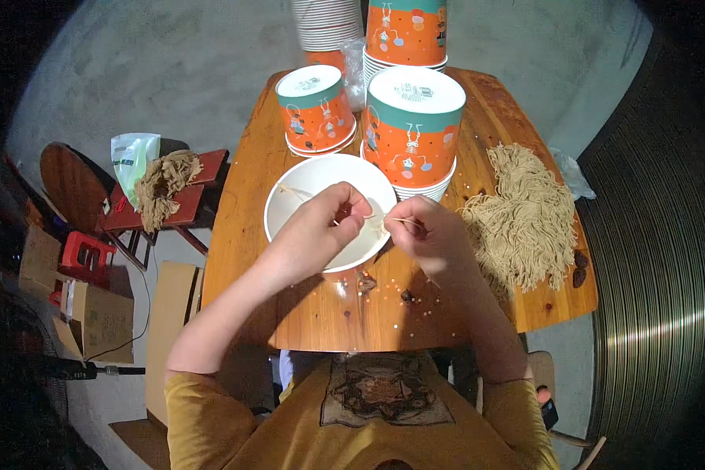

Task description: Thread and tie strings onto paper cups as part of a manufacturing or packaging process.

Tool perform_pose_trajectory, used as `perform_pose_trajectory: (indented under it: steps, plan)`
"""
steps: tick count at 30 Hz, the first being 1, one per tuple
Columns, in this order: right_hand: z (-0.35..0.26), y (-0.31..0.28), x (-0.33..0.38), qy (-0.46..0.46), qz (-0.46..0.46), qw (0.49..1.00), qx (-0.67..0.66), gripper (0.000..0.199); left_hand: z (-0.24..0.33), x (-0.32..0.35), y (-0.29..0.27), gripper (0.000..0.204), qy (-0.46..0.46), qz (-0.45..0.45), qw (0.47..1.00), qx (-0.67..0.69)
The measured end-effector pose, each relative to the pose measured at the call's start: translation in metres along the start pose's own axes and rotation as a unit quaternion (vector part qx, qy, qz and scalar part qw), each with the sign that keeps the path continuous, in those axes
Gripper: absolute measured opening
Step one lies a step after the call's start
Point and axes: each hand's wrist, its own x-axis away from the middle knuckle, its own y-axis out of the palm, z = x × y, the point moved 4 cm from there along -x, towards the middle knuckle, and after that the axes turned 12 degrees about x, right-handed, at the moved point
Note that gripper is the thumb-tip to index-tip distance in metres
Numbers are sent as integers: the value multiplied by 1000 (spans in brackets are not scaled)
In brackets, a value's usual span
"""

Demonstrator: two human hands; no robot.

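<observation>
Over the mouth of an upright white paper tub (283, 223), my two hands face each other with a thin pale string (403, 221) between them. My left hand (321, 229) pinches one part of it between thumb and fingers. The other part is pinched in my right hand (435, 239), just right of the tub's rim. A small knotted bit of the string shows in the gap between the hands. Another pale strand (290, 190) lies inside the tub at its left wall. A large heap of beige strings (529, 223) spreads right of my right hand.
Upside-down orange and green tubs stand behind in a short stack (413, 137), a smaller stack (315, 110) and taller stacks at the back. Small dark pieces (406, 295) and white beads dot the wooden table (337, 325). More strings (164, 184) hang over a red stool at left.
</observation>
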Motion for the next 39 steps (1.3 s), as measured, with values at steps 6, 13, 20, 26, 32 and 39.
perform_pose_trajectory:
  steps: [6, 13, 20, 26, 32, 39]
  plan:
    - [-2, 1, 1, -22, 18, 999, -15, 8, 5, 7, 19, 17, 21, 42, 996, -81]
    - [-8, 0, 2, -50, 36, 997, 35, 9, 9, 3, 21, 11, -5, 63, 996, -57]
    - [-11, -2, 5, -103, 75, 990, 60, 14, 13, 2, 22, 8, 1, 74, 996, -54]
    - [-11, -2, 7, -79, 70, 994, 33, 15, 6, 0, 23, 8, 5, 67, 997, 24]
    - [-3, 2, 10, -70, 85, 994, 21, 15, -8, -7, 20, 10, 45, 56, 995, 68]
    - [-4, 1, 10, -82, 110, 990, 21, 14, -7, -10, 18, 17, -4, 20, 989, 144]
